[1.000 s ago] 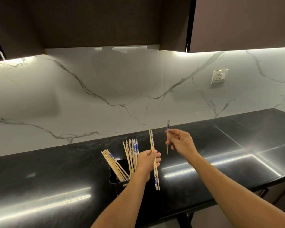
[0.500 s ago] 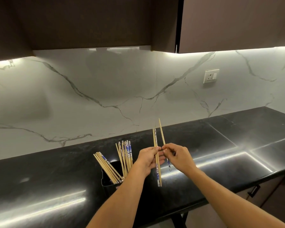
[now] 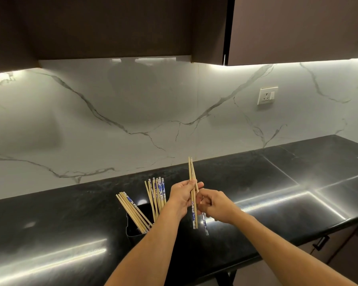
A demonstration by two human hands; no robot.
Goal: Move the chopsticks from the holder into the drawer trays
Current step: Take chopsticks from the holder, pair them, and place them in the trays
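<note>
A black holder [image 3: 132,228] stands on the black counter with several wooden chopsticks with blue-and-white ends [image 3: 156,193] leaning in it, one bunch fanned to the left. My left hand [image 3: 182,198] grips a small bundle of chopsticks [image 3: 191,172] held nearly upright just right of the holder. My right hand [image 3: 214,205] touches the left hand and pinches one more chopstick [image 3: 204,223] against the bundle, its patterned end pointing down. No drawer or tray is in view.
The glossy black counter [image 3: 277,193] runs left to right, its front edge near the bottom. Behind it rises a white marble wall with a socket [image 3: 267,95]. Dark cabinets [image 3: 298,27] hang overhead. A cabinet handle [image 3: 319,242] shows below the counter at right.
My right hand brought its single chopstick from up in the air down to the bundle in my left hand. The view shifted slightly to the left.
</note>
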